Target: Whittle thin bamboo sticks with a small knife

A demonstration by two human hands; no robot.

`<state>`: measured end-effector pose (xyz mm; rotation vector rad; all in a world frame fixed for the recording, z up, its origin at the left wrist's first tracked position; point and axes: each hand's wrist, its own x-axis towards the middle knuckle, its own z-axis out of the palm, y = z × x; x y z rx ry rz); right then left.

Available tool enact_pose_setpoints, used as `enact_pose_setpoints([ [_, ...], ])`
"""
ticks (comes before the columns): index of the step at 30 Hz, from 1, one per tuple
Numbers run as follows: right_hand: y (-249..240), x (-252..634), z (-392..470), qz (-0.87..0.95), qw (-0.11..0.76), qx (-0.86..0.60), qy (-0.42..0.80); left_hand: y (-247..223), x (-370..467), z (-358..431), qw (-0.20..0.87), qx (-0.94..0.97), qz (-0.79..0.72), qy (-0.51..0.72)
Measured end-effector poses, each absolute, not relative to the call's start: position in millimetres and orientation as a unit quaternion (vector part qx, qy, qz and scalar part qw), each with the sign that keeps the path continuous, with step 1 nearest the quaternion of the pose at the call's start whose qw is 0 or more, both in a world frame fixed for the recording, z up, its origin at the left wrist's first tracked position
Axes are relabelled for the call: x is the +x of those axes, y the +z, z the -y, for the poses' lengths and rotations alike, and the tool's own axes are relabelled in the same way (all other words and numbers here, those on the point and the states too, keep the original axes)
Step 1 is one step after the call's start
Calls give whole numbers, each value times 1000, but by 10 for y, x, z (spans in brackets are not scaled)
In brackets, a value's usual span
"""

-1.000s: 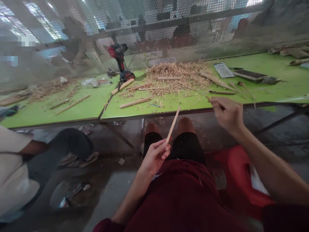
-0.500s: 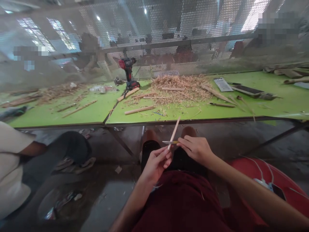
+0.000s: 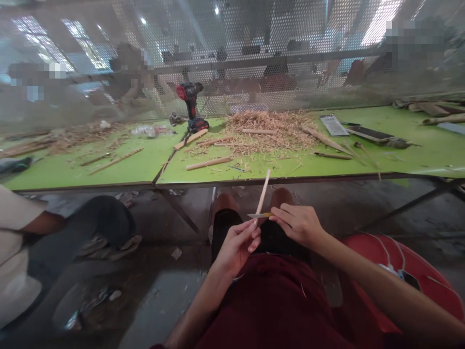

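Observation:
My left hand (image 3: 242,245) is closed around the lower end of a slim pale wooden stick (image 3: 263,191), which tilts up and away over my lap. In my right hand (image 3: 297,224) is a small knife (image 3: 258,215) with a yellowish handle, pinched between thumb and fingers. Its blade lies across the stick just above my left fingertips. Both hands are in front of the table edge, above my knees. The stick's lowest part is hidden in my left hand.
On the green table (image 3: 174,173) stands a cordless drill (image 3: 192,106) beside a heap of wood shavings (image 3: 269,140). A loose wooden stick (image 3: 208,163) and a phone (image 3: 371,134) lie there too. A red stool (image 3: 410,271) is at my right; another person's arm (image 3: 45,223) is at far left.
The view has shifted slightly. The knife blade remains across the stick near my left fingers, with both hands keeping their holds and nearly the same positions.

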<state>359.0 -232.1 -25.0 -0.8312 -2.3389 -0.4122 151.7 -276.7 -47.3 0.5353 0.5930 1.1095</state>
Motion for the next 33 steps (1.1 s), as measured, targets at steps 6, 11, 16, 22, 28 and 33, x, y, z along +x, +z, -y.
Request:
enact_pose_setpoints([
  [6,-203,3842,1896,849,308,-406,-142,-456,1462,2801,777,280,-276,491],
  [11,28,4240,1398,713,465,-520,-73,-499,1505,2931,810,284,-260,441],
  [16,141,4122,1647,649,511,-552,114,-536,1531,2898,805,236,-267,474],
  [22,-50,3695,2144,665,454,-484,343,-609,1491,2855,792,248,-281,482],
  [28,-84,3464,2204,517,516,-435,526,-775,1526,2883,807,321,-253,426],
  [33,-70,3410,2195,485,532,-417,556,-827,1530,2914,808,353,-245,402],
])
